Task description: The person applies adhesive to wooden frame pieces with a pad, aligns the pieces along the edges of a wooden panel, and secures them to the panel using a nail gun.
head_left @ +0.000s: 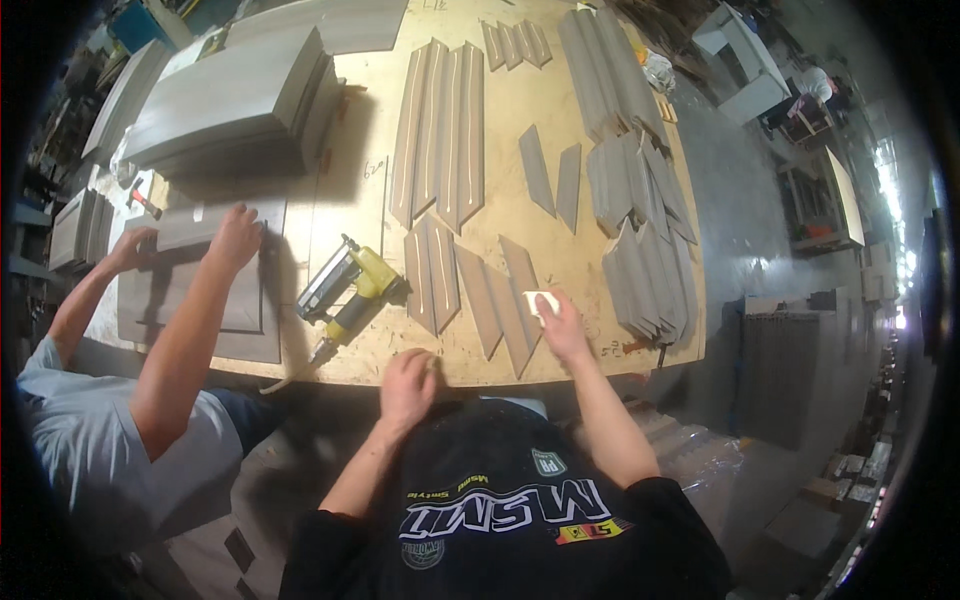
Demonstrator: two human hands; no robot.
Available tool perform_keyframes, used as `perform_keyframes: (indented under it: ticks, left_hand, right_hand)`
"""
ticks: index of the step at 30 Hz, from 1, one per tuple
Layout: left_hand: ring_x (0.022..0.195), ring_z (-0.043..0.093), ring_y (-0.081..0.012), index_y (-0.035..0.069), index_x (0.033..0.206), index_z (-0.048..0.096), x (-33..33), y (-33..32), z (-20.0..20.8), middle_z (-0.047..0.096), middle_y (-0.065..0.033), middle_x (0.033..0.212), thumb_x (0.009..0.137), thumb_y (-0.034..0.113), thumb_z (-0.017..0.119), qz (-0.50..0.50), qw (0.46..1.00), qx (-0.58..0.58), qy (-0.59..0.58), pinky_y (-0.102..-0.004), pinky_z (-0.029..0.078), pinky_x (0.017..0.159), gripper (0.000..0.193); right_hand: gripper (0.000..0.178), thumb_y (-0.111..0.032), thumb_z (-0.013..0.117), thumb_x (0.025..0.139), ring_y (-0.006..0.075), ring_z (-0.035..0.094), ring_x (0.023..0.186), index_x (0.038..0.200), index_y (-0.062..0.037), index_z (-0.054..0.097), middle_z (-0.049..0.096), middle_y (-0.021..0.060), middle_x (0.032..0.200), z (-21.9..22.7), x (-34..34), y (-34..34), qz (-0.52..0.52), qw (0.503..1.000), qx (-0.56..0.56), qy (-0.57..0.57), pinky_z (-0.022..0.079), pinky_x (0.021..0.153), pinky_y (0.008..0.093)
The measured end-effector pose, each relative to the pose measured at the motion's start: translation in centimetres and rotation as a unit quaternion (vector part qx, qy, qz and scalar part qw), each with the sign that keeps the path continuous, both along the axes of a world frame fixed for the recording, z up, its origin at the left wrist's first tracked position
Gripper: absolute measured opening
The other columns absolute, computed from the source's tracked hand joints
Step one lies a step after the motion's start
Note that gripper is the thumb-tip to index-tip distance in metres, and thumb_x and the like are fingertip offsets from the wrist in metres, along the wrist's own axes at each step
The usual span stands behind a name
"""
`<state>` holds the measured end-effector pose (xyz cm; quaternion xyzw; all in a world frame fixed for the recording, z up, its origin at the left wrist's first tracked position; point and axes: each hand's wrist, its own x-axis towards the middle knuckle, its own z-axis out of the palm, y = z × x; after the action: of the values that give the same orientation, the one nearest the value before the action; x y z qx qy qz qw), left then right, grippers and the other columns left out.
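Observation:
My right hand (563, 330) is closed around a small white glue bottle (541, 303), above the right edge of a bare brown wooden slat (520, 310) with angled ends. Another bare slat (482, 305) lies against it. Just left, two short slats (432, 275) carry pale lines of glue. My left hand (409, 386) rests at the table's near edge with its fingers curled in, and nothing shows in them. Farther off, several longer slats (438, 135) lie side by side with glue lines along them.
A yellow-black nail gun (352, 290) lies left of the slats. At the left, a co-worker's hands (236, 238) touch grey panels (190, 300). Behind them stands a tall panel stack (235, 105). Bundled grey slats (650, 275) line the table's right side; two loose pieces (537, 170) lie nearby.

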<state>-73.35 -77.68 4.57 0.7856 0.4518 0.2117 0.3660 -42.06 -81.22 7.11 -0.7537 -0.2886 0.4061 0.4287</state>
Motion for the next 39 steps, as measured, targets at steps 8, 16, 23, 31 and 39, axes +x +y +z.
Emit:
perform_keyframes:
  ticks: [8, 16, 23, 31, 39]
  left_hand:
    - [0.099, 0.058, -0.0275, 0.018, 0.104, 0.068, -3.5, 1.7, -4.3, 0.062, -0.0037, 0.105, 0.072, 0.012, 0.074, 0.043, 0.974, 0.216, 0.062, -0.0414, 0.045, 0.083, 0.033]
    - [0.097, 0.059, -0.0267, 0.021, 0.100, 0.066, -3.3, 1.7, -4.3, 0.061, -0.0023, 0.104, 0.072, 0.020, 0.073, 0.068, 0.975, 0.205, 0.055, -0.0421, 0.045, 0.081, 0.029]
    - [0.095, 0.059, -0.0258, 0.023, 0.099, 0.066, -3.4, 1.7, -4.6, 0.061, -0.0010, 0.103, 0.073, 0.021, 0.073, 0.072, 0.972, 0.216, 0.056, -0.0411, 0.045, 0.079, 0.027]
    - [0.095, 0.059, -0.0261, 0.021, 0.101, 0.067, -3.4, 1.8, -4.3, 0.061, -0.0020, 0.104, 0.073, 0.020, 0.073, 0.068, 0.972, 0.220, 0.049, -0.0408, 0.045, 0.080, 0.029]
    - [0.095, 0.059, -0.0262, 0.019, 0.103, 0.067, -3.6, 1.8, -4.4, 0.061, -0.0027, 0.104, 0.073, 0.019, 0.074, 0.060, 0.973, 0.214, 0.065, -0.0403, 0.045, 0.080, 0.031]
  right_hand:
    - [0.041, -0.040, 0.062, 0.100, 0.0354, 0.071, 0.099, 0.122, -0.0054, 0.067, 0.074, 0.0195, 0.103, 0.1, -4.5, 8.3, 0.125, 0.979, -0.031, -0.155, 0.054, 0.085, 0.0423]
    - [0.048, -0.049, 0.060, 0.099, 0.0402, 0.070, 0.102, 0.125, -0.0087, 0.067, 0.073, 0.0212, 0.106, -2.0, -4.8, 10.5, 0.127, 0.966, -0.076, -0.212, 0.054, 0.087, 0.0459]
    - [0.044, -0.045, 0.059, 0.100, 0.0417, 0.069, 0.103, 0.119, -0.0063, 0.068, 0.073, 0.0224, 0.107, -3.0, -4.6, 10.1, 0.133, 0.960, -0.088, -0.230, 0.053, 0.088, 0.0473]
    - [0.044, -0.041, 0.061, 0.100, 0.0359, 0.070, 0.095, 0.115, 0.0007, 0.068, 0.072, 0.0228, 0.100, -3.5, -4.7, 7.0, 0.121, 0.962, -0.090, -0.226, 0.053, 0.084, 0.0419]
    - [0.042, -0.039, 0.060, 0.100, 0.0428, 0.069, 0.097, 0.113, -0.0003, 0.068, 0.072, 0.0256, 0.100, -1.6, -5.7, 2.5, 0.136, 0.964, -0.122, -0.191, 0.054, 0.083, 0.0469]
